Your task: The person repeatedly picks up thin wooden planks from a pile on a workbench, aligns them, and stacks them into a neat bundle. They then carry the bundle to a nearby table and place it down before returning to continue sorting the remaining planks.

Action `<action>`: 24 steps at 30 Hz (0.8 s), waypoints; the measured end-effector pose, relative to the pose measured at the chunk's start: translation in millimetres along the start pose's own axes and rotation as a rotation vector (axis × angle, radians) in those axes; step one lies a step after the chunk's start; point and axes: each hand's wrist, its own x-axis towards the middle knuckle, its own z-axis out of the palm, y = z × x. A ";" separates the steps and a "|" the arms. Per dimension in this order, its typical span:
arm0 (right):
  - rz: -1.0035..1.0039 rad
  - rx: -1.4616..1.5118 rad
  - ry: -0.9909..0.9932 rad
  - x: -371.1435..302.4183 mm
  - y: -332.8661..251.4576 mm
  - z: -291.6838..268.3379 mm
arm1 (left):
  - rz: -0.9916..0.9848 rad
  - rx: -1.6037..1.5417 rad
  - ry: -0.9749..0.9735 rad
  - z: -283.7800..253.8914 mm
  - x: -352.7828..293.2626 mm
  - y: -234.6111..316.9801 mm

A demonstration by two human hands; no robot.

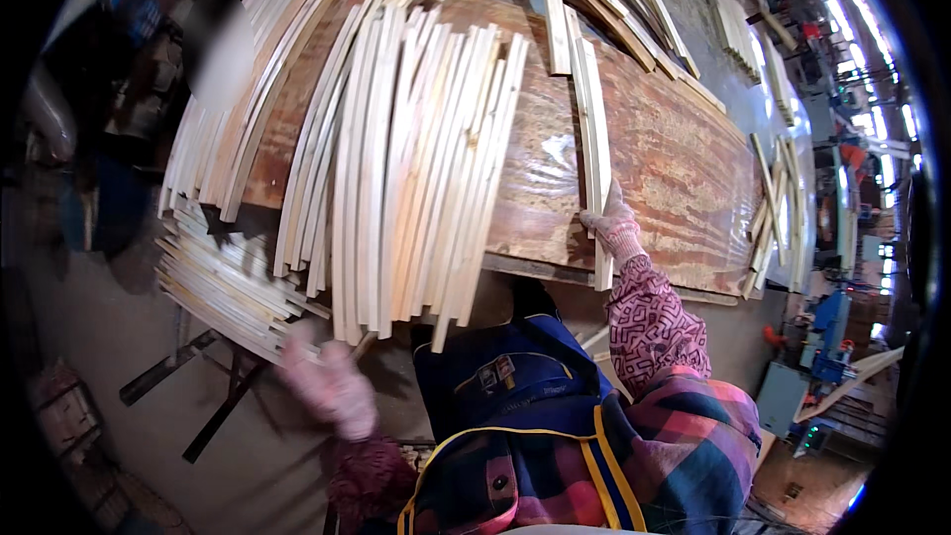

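Note:
My right hand, in a pale pinkish knit glove, is closed around the near part of a pale wooden strip. A second strip lies close along it, and both point away from me over the worn brown tabletop. My left hand, gloved the same way and blurred, is low on the left with its fingers loosely apart. It is beside the ends of a lower stack of wooden strips, and I see nothing held in it. A broad row of strips lies between my hands, its near ends overhanging the table edge.
Another bundle of strips lies at the left. Loose strips cross in a heap at the far side, and more lie at the right end. A dark metal stand supports the lower stack. Machinery stands at the right.

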 end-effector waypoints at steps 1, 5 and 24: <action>-0.075 0.199 -0.080 5.9 6.5 -10.0 | 0.001 -0.067 -0.091 34.8 -7.6 42.6; 0.111 1.255 -0.583 51.5 104.2 11.9 | -0.140 -0.285 -0.872 175.7 -31.2 165.4; -0.672 0.149 -0.313 160.3 -25.5 -133.3 | -0.630 -0.395 -0.858 298.6 -120.2 234.6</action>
